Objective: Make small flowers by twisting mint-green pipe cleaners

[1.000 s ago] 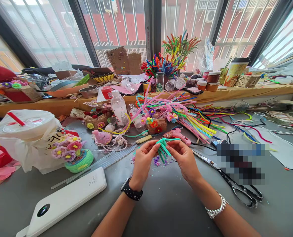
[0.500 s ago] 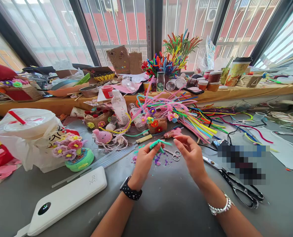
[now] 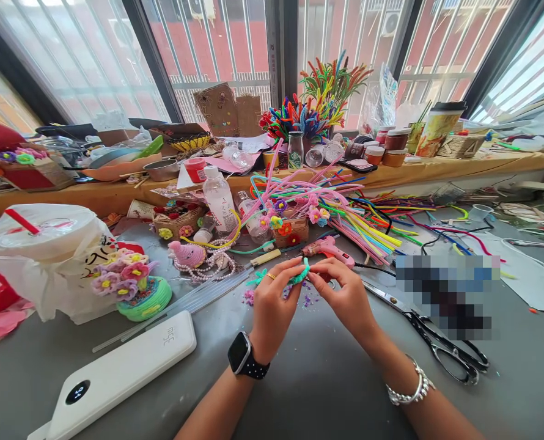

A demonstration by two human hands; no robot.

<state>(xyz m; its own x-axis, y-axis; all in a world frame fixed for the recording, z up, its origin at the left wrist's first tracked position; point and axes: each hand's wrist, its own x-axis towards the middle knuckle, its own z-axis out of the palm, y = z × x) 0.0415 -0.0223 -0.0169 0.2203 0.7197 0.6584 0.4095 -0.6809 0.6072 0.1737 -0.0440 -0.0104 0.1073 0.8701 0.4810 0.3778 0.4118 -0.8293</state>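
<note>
A turquoise pipe cleaner [image 3: 300, 275], bent into a curl, is pinched in the fingers of my left hand [image 3: 272, 305]. From the other side my right hand [image 3: 348, 296] closes its thumb and forefinger on the curl's right end. My fingers hide part of the curl. On the table just left of my left fingertips lies another turquoise piece [image 3: 257, 277]. Purple and pink bits [image 3: 309, 300] are scattered beneath my hands. Beyond my right fingers rests a pink glue gun [image 3: 329, 248]. The small scissors are mostly covered by my right hand.
Large black-handled scissors [image 3: 450, 348] lie to the right. A white power bank [image 3: 129, 373], a crocheted flower pot [image 3: 146, 298] and a bagged drink cup [image 3: 47, 244] stand left. Loose pipe cleaners [image 3: 368, 229], bottles [image 3: 220, 205] and a flower basket [image 3: 293, 231] crowd the back.
My right hand has moved left and in to meet my left hand, and its fingers now grip the pipe cleaner. The straight end that stuck out to the right now curls upward.
</note>
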